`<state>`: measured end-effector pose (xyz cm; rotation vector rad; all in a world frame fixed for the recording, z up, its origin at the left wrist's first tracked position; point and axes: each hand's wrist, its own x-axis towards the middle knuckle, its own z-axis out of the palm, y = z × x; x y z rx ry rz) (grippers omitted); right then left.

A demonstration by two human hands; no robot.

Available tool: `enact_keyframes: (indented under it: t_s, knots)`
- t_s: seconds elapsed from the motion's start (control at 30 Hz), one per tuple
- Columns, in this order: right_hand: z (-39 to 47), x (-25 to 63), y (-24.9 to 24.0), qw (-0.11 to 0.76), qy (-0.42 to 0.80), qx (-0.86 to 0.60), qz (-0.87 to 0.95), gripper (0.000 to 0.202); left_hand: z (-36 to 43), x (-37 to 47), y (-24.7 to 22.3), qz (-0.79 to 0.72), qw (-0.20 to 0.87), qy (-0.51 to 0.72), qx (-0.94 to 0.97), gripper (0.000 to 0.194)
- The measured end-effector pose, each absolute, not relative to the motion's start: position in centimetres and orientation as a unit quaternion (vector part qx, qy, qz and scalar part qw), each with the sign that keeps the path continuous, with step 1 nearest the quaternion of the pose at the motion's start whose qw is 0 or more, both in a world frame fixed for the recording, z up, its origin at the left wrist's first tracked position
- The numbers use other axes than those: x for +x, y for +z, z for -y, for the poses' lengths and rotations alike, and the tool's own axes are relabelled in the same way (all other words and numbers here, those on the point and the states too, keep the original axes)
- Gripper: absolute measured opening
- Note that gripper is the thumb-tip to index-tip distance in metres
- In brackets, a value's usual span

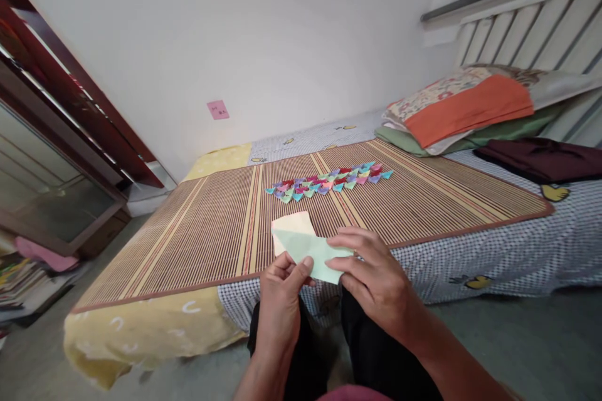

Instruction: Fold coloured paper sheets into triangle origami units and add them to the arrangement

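Note:
A light green sheet of paper [313,250], partly folded with a slanted left edge, is held between both hands above the bed's front edge. My left hand [285,282] pinches its lower left part, thumb on top. On the right side, my right hand [369,263] grips the paper with fingers over and behind it. Behind the green sheet, a pale cream paper [296,222] lies on the striped mat. Farther back on the mat, several small folded paper pieces [329,183] in many colours are arranged in slanting rows.
The striped mat [202,232] covers much of the bed. Folded cloths and an orange pillow [470,109] are stacked at the back right, beside a dark maroon cloth [545,160]. A pink note [217,109] is on the wall. Books [21,276] lie at the far left.

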<state>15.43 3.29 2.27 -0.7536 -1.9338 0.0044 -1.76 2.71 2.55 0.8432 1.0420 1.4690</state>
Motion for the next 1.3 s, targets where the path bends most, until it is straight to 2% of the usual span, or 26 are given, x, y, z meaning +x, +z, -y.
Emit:
enact_keyframes:
  t_s: [0.13,0.2,0.53,0.73,0.9,1.3]
  knots:
    - [-3.3,15.1,2.4,0.53,0.027,-0.344,0.775,0.012,-2.2,-1.4,2.2,-0.438,0.521,0.614,0.401,0.028]
    - [-3.3,14.9,2.4,0.535,0.057,-0.363,0.761,0.01,-2.0,-1.3,2.1,-0.431,0.52,0.607,0.418,0.026]
    - [-3.6,14.6,2.5,0.515,0.173,-0.421,0.726,0.021,-1.8,-0.9,2.2,-0.424,0.526,0.597,0.433,0.021]
    - [-3.6,14.9,2.9,0.525,0.221,-0.399,0.718,0.022,-2.2,-1.0,2.0,-0.412,0.575,0.585,0.398,0.02]
    - [-3.7,15.1,3.2,0.521,0.254,-0.394,0.714,0.026,-2.3,-1.0,2.1,-0.388,0.611,0.578,0.378,0.021]
    - [-3.5,15.2,3.5,0.506,0.285,-0.425,0.695,0.023,-2.3,-0.9,2.5,-0.395,0.605,0.562,0.402,0.022]
